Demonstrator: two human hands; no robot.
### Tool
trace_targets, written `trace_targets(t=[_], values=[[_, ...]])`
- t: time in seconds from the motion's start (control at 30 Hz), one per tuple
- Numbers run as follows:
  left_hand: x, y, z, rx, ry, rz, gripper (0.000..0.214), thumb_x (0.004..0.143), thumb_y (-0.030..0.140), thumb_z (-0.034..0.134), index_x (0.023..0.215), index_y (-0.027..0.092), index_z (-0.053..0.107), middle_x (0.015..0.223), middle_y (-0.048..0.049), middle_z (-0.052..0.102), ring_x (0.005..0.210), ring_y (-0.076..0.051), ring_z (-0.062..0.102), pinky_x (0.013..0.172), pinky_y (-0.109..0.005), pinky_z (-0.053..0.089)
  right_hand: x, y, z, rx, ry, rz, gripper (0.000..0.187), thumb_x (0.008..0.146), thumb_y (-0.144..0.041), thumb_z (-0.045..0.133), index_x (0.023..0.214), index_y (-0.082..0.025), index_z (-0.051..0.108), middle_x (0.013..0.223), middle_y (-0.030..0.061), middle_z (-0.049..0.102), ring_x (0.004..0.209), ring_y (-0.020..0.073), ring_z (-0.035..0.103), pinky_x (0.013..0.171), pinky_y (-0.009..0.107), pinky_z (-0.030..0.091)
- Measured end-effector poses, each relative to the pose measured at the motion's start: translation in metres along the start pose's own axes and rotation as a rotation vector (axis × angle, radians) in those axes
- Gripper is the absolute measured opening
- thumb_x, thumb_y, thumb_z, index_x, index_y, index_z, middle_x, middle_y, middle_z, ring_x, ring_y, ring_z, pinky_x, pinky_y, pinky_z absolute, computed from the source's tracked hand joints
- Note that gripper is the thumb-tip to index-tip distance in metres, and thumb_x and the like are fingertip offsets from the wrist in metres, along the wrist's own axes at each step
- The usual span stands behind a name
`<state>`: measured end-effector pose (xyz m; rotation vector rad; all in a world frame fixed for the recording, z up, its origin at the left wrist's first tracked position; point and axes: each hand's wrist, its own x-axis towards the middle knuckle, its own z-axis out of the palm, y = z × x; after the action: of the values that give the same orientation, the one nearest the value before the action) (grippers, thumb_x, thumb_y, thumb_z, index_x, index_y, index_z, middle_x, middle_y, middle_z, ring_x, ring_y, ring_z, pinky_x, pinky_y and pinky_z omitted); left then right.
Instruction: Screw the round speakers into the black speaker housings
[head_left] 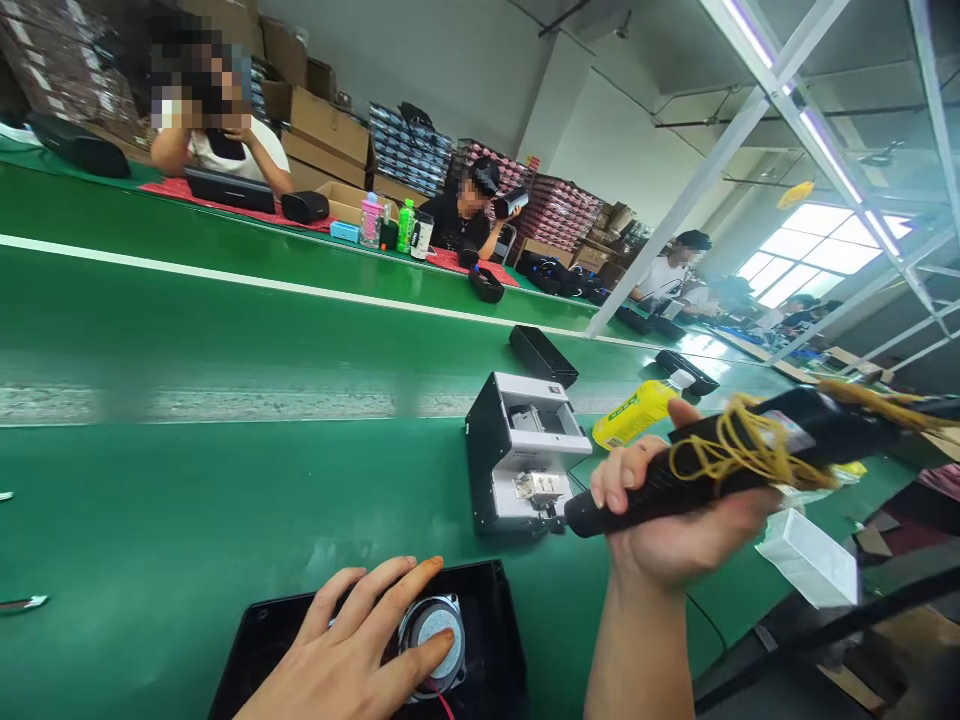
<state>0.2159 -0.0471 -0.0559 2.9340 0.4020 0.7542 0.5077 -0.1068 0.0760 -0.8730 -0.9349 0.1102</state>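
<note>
My left hand (352, 655) lies flat with fingers spread on a round speaker driver (435, 640) seated in a black plastic housing (491, 610) at the bench's near edge. My right hand (667, 520) is wrapped round a black electric screwdriver (720, 460) bound with yellow rubber bands. Its tip points left into the slot of a small black and white screw feeder box (521, 445) just beyond the housing.
A yellow bottle (634, 412) lies behind the screwdriver. Black speaker cases (541, 352) ride on the green conveyor belt (187, 330). Other people sit across the belt with speakers, bottles and stacked cartons. A white packet (810, 560) lies at the right.
</note>
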Motion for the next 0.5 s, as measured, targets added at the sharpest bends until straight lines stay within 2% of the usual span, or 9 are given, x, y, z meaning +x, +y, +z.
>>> trace_targets(t=[0.1, 0.17, 0.33, 0.5], values=[[0.009, 0.005, -0.018, -0.228, -0.04, -0.111, 0.047, 0.095, 0.055, 0.069, 0.139, 0.039, 0.065, 0.164, -0.0076, 0.054, 0.143, -0.037, 0.054, 0.11, -0.05, 0.053, -0.006, -0.013, 0.007, 0.15, -0.059, 0.029, 0.068, 0.094, -0.08, 0.057, 0.124, -0.022, 0.075, 0.056, -0.0064, 0.052, 0.03, 0.011, 0.034, 0.028, 0.022, 0.034], [0.015, 0.007, -0.025, -0.305, -0.03, -0.158, 0.054, 0.091, 0.054, 0.074, 0.14, 0.034, 0.063, 0.163, -0.01, 0.053, 0.145, -0.038, 0.051, 0.11, -0.053, 0.053, -0.013, -0.021, 0.017, 0.248, -0.109, 0.056, 0.063, 0.095, -0.074, 0.063, 0.126, -0.021, 0.076, 0.057, -0.0065, 0.053, 0.029, 0.01, 0.033, 0.027, 0.023, 0.035], [0.022, 0.014, -0.02, -0.344, 0.103, -0.218, 0.033, 0.096, 0.023, 0.066, 0.128, 0.03, 0.065, 0.158, -0.0078, 0.057, 0.146, -0.034, 0.049, 0.112, -0.058, 0.045, -0.036, -0.041, 0.048, 0.387, -0.104, 0.195, 0.043, 0.093, -0.055, 0.084, 0.119, -0.022, 0.076, 0.055, -0.0089, 0.057, 0.027, 0.0072, 0.033, 0.027, 0.019, 0.036], [0.024, 0.019, -0.023, -0.434, 0.155, -0.243, 0.014, 0.101, 0.022, 0.064, 0.108, 0.031, 0.07, 0.152, 0.0011, 0.064, 0.143, -0.029, 0.051, 0.115, -0.057, 0.037, -0.053, -0.043, 0.058, 0.437, -0.204, 0.25, 0.04, 0.1, -0.052, 0.077, 0.127, -0.023, 0.074, 0.061, -0.0059, 0.063, 0.03, 0.0105, 0.044, 0.032, 0.022, 0.048]])
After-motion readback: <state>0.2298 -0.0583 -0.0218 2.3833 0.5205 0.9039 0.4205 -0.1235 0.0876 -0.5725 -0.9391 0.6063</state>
